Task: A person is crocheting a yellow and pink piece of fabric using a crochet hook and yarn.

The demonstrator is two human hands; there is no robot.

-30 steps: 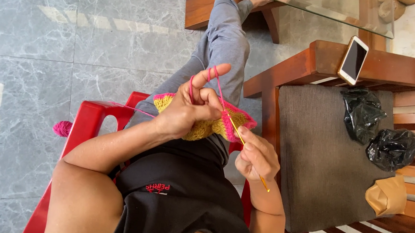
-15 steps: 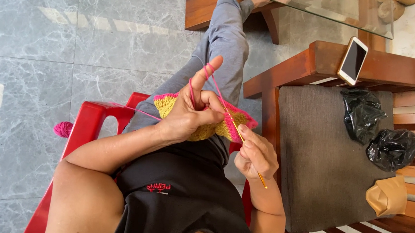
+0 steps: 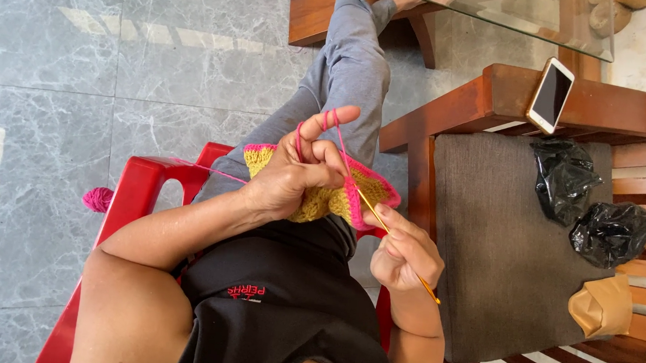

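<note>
Two hands share one head view. The pink yarn (image 3: 339, 141) looped over your raised forefinger looks liable to slip off if that finger relaxes, loosening the stitch. Your left hand (image 3: 297, 174) is closed around the yellow crochet piece (image 3: 337, 198) above your lap, thumb pressed on it. Your right hand (image 3: 403, 251) pinches the crochet hook (image 3: 391, 235), its tip at the pink edge.

The crochet piece (image 3: 322, 193) held under the left hand (image 3: 293, 176) is mustard yellow with a bright pink border. Pink yarn (image 3: 334, 125) loops over that hand's raised finger. The hook (image 3: 402, 248) in the right hand (image 3: 401, 251) is golden orange. Beyond the left wrist, the chair (image 3: 137, 191) is red and the yarn ball (image 3: 97, 199) pink.
</note>
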